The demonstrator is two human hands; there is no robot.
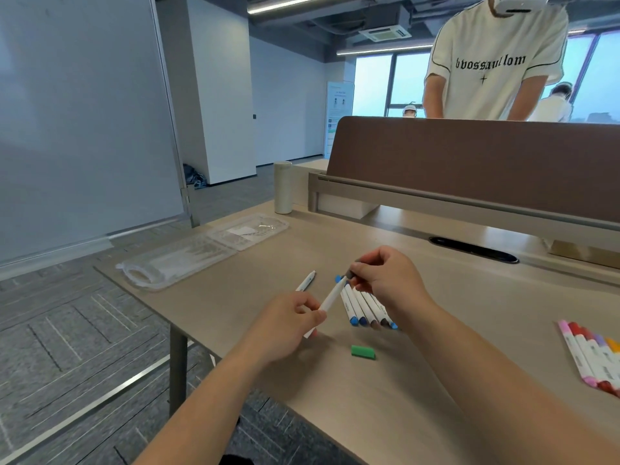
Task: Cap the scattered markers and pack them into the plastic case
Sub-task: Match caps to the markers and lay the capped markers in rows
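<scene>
Beige desk (419, 380) in an open office, and my left hand (288, 325) pinches the lower end of a white-barrelled marker (330, 297) while my right hand (385, 276) curls round the dark grey cap (352, 270) at its tip. That's the capping step, I'd say, though I can't tell if it's seated. Next it wants a firm straight push, then a carry to the clear plastic case (188, 260) lying open at the desk's far left.

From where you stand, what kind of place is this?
Probably an open-plan office: a desk with a brown divider screen, a ceiling air-conditioning unit, and large windows at the back.
</scene>
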